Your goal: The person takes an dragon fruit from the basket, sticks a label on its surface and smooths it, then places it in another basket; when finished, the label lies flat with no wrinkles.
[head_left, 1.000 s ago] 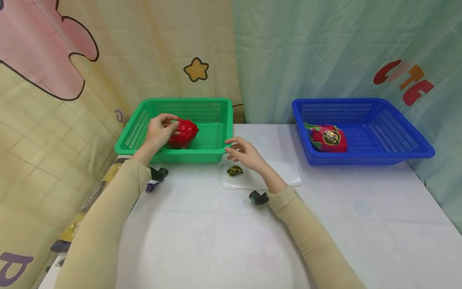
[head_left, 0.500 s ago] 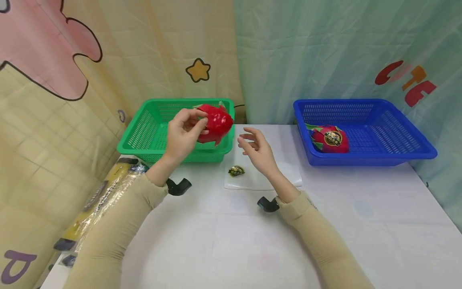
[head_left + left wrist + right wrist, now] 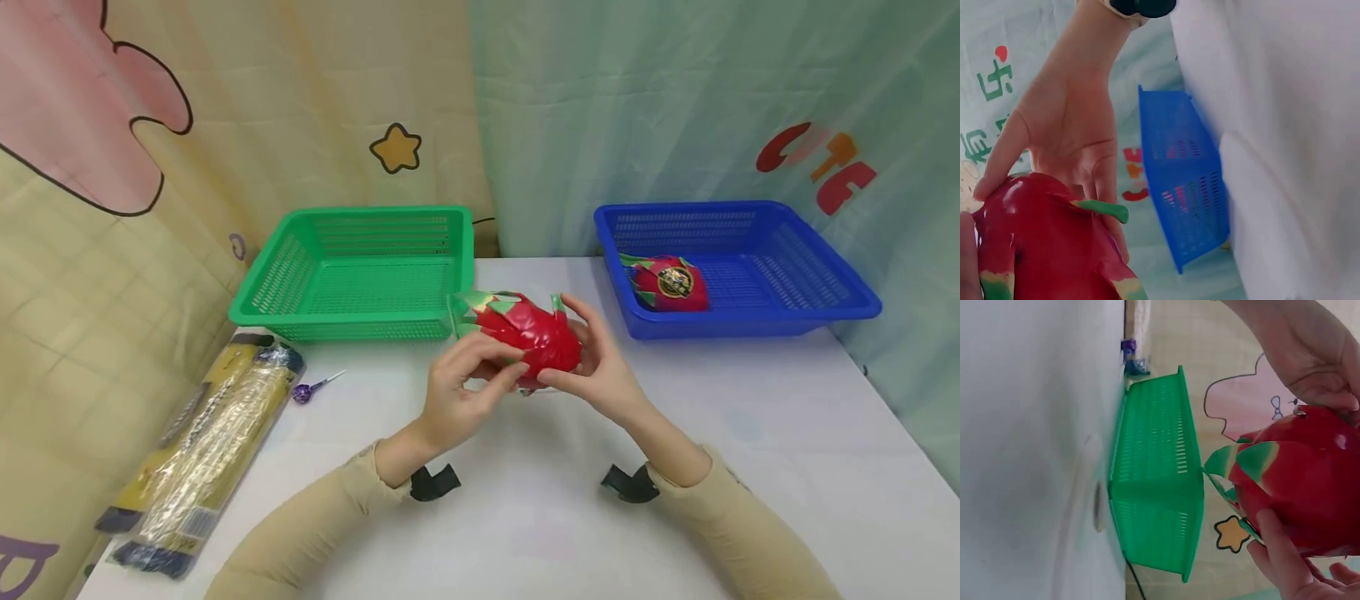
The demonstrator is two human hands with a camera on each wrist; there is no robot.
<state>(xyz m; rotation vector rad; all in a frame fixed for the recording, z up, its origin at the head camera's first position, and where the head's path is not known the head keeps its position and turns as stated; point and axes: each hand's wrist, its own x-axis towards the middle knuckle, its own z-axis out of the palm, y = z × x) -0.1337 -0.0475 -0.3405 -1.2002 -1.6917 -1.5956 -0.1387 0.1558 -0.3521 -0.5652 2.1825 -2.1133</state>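
Observation:
A shiny red dragon fruit [image 3: 543, 329] with green-tipped scales is held up between both hands, in front of the baskets. My left hand [image 3: 461, 396] pinches its near side with thumb and fingers. From the right, my right hand [image 3: 611, 379] grips its rounded end, thumb in front and fingers behind. In the left wrist view the dragon fruit [image 3: 1044, 244] fills the lower left, with the right hand [image 3: 1075, 119] above it. The right wrist view has the dragon fruit [image 3: 1310, 481] at the right edge, the left hand [image 3: 1316, 356] reaching it from above.
A green basket [image 3: 352, 318] stands at the back left. In the blue basket [image 3: 757, 318] at the back right lies another dragon fruit [image 3: 678, 287] with a round dark label. A wrapped packet [image 3: 202, 458] and a purple lollipop [image 3: 303, 392] lie on the left.
My left hand has lifted the dragon fruit out of the green basket and brought it right and nearer. My right hand has come to it and now grips it too.

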